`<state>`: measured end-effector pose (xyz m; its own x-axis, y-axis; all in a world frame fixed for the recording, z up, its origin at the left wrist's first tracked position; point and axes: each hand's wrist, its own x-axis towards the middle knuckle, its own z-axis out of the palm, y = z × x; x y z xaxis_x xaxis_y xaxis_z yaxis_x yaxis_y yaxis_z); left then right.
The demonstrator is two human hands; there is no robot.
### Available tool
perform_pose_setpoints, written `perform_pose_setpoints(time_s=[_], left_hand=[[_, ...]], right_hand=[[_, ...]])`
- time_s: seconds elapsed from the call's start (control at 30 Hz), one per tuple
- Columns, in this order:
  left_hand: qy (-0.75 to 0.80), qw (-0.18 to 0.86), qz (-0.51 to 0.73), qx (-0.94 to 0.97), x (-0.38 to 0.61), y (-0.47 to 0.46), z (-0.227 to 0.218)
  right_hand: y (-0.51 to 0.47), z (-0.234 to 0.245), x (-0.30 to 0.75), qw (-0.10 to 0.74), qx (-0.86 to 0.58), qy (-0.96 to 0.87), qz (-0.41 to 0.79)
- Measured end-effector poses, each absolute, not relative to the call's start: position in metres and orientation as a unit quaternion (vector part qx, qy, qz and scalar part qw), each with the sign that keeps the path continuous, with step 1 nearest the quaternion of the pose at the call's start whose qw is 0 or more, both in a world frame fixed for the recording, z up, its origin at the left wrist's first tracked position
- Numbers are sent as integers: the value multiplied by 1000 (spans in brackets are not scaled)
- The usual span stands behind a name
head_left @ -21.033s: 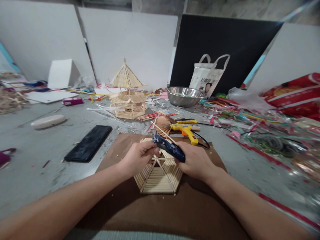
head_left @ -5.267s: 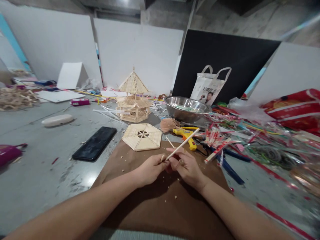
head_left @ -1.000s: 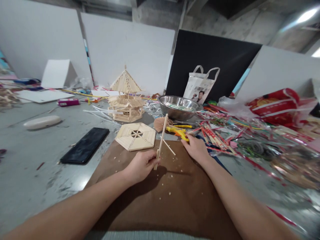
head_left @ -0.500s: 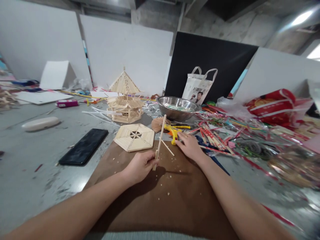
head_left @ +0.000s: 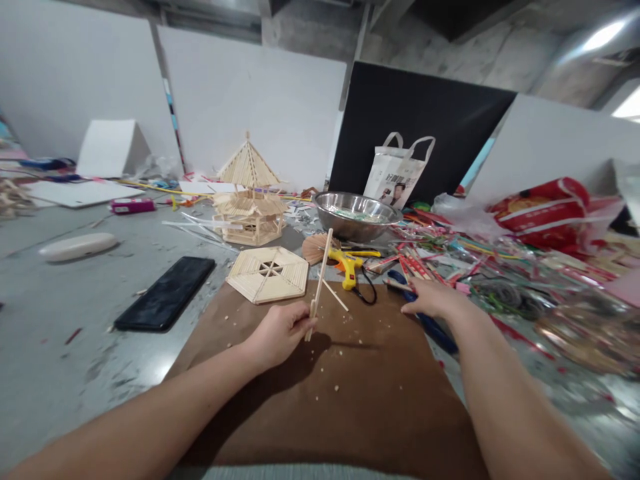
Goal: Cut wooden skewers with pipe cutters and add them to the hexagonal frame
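Observation:
My left hand [head_left: 278, 333] is closed on a pair of wooden chopsticks [head_left: 321, 279], held nearly upright over the brown mat [head_left: 330, 393]. My right hand [head_left: 434, 299] lies palm down at the mat's right edge, over blue-handled cutters [head_left: 434, 327] that show below it; its fingers are partly hidden. A yellow glue gun [head_left: 349, 267] with a black cord sits just beyond the mat. A flat hexagonal panel of sticks [head_left: 268, 273] lies at the mat's far left corner.
A stick pagoda model [head_left: 249, 190] stands behind the panel. A black phone [head_left: 167, 292] lies to the left, a steel bowl [head_left: 356, 215] at the back. Red-wrapped chopsticks [head_left: 417, 264] and wrappers litter the right side. A single loose stick [head_left: 335, 295] rests on the mat.
My right hand has left the glue gun and swung right to the blue cutters at the mat's edge. The left hand still holds the chopsticks in the same place.

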<state>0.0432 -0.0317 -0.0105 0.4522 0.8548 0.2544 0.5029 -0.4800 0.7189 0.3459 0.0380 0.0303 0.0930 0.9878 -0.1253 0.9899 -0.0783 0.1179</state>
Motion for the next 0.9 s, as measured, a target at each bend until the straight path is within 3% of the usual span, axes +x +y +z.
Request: perform_pose_setpoints(time_s=[0.27, 0.63, 0.9], left_hand=[[424, 278, 314, 803, 43, -32, -9], [440, 268, 309, 799, 43, -32, -8], [427, 274, 324, 798, 43, -32, -6]], right_hand=[[43, 14, 340, 53, 765, 641, 45], [46, 19, 349, 44, 766, 641, 16], [47, 28, 358, -160, 753, 631, -94]])
